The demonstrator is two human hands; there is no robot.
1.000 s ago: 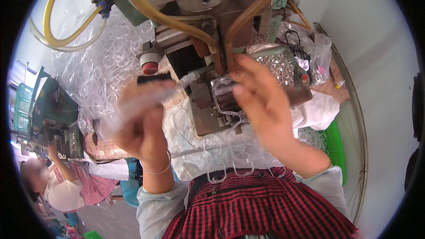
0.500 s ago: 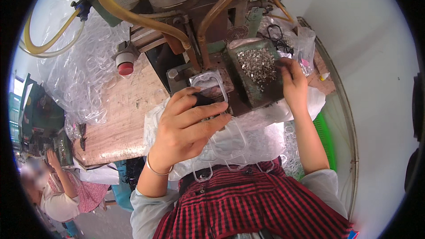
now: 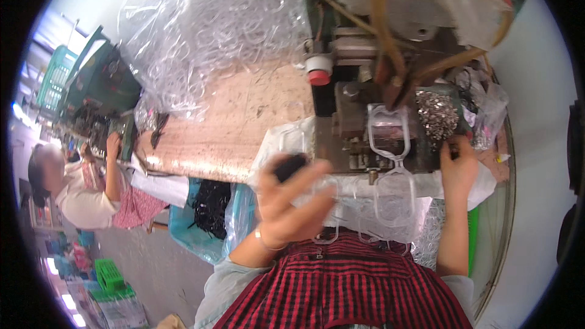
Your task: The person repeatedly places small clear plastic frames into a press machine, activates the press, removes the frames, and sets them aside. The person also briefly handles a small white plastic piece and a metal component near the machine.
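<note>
A clear plastic eyeglass front (image 3: 403,131) has one rim on the metal bed of a bench press (image 3: 341,113); its other rim reaches over the near edge. My left hand (image 3: 289,201), smeared by motion, is in the air left of it, fingers spread. A black patch (image 3: 289,167) shows at its fingers; I cannot tell whether it is a finger cover or something held. At the near right of a heap of small metal pieces (image 3: 437,114), my right hand (image 3: 458,167) has its fingers drawn together. What they hold, if anything, is hidden.
Yellowish hoses (image 3: 381,18) and a red push button (image 3: 319,77) are on the press. More clear eyeglass fronts (image 3: 294,137) lie on the left and across my lap. A big transparent bag of clear parts (image 3: 207,30) covers the back table. A co-worker (image 3: 85,189) sits far left.
My left hand has come away from the eyeglass front and moved toward me. My right hand stays by the metal pieces, its fingers drawn in. The view has swung left.
</note>
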